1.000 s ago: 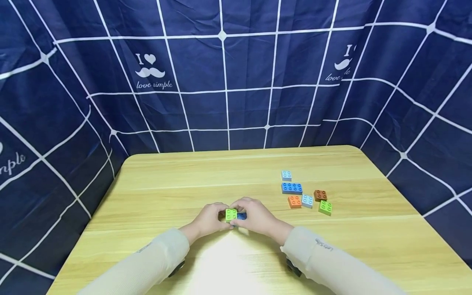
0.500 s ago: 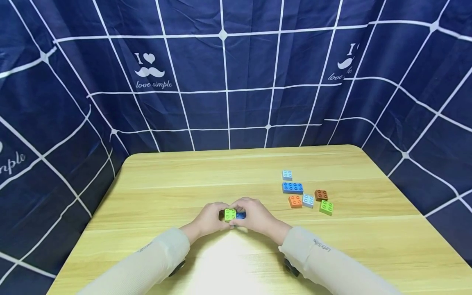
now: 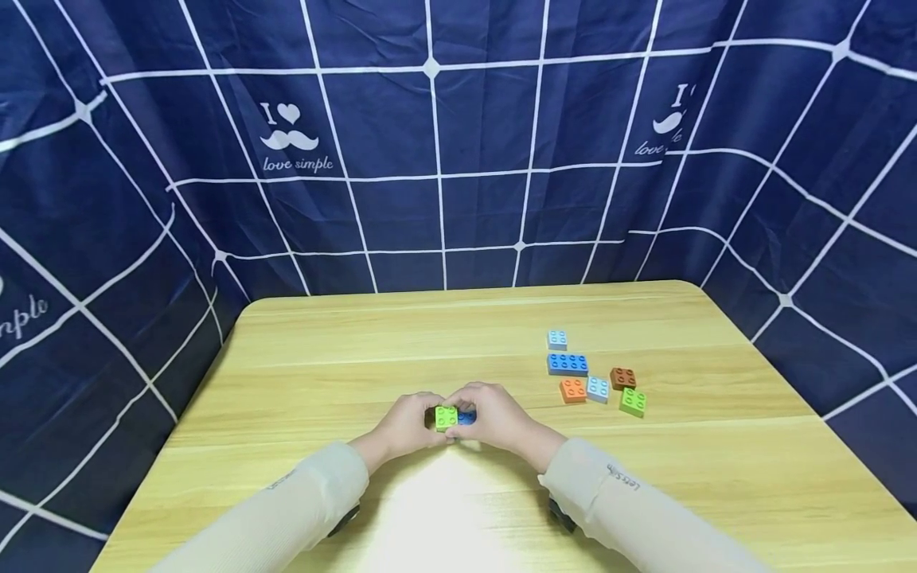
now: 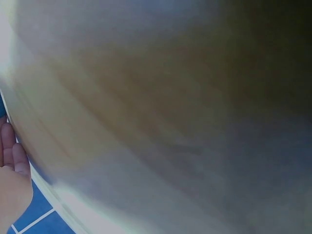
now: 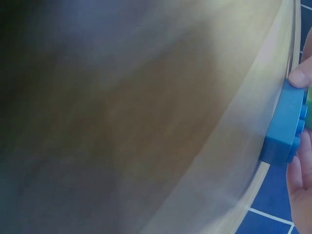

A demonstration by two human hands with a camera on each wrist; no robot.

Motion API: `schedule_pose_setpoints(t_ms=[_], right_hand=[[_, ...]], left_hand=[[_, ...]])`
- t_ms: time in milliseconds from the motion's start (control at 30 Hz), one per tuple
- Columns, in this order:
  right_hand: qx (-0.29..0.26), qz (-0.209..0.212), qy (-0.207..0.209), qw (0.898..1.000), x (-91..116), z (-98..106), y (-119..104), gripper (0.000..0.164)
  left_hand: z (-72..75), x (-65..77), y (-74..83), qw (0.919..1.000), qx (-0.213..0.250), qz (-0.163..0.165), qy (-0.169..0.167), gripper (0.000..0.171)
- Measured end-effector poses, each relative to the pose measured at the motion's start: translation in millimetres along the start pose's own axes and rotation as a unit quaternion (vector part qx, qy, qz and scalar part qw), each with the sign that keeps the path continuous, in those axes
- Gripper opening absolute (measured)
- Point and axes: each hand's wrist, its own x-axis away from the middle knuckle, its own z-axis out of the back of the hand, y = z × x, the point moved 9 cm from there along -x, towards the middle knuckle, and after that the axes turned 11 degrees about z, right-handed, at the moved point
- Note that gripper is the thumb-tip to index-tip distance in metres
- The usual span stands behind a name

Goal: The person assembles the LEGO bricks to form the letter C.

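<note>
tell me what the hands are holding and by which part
A green brick atop a blue brick, gripped by their sides between the left hand and right hand; which fingers press which brick is partly hidden.

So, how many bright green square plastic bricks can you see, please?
2: one held green brick between left hand and right hand; one loose green brick on the wooden table, beside a brown square brick. Hands may hide others.

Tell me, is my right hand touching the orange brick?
Apart. The head view shows bare tabletop between your right hand and the orange brick, which lies farther right.
</note>
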Motion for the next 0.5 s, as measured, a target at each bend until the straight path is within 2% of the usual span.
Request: schedule_pose_setpoints(t_ms=[300, 500], right_hand=[[0.017, 0.012, -0.005, 1.000, -0.6, -2.9, -2.6, 0.041], [0.008, -0.006, -0.006, 1.000, -0.2, -4.2, 0.2, 0.041]], left_hand=[[-0.1, 1.7, -0.6, 1.0000, -0.007, 0.003, 0.004, 0.028], [-0.3, 1.9, -0.6, 1.0000, -0.004, 0.005, 0.002, 0.030]])
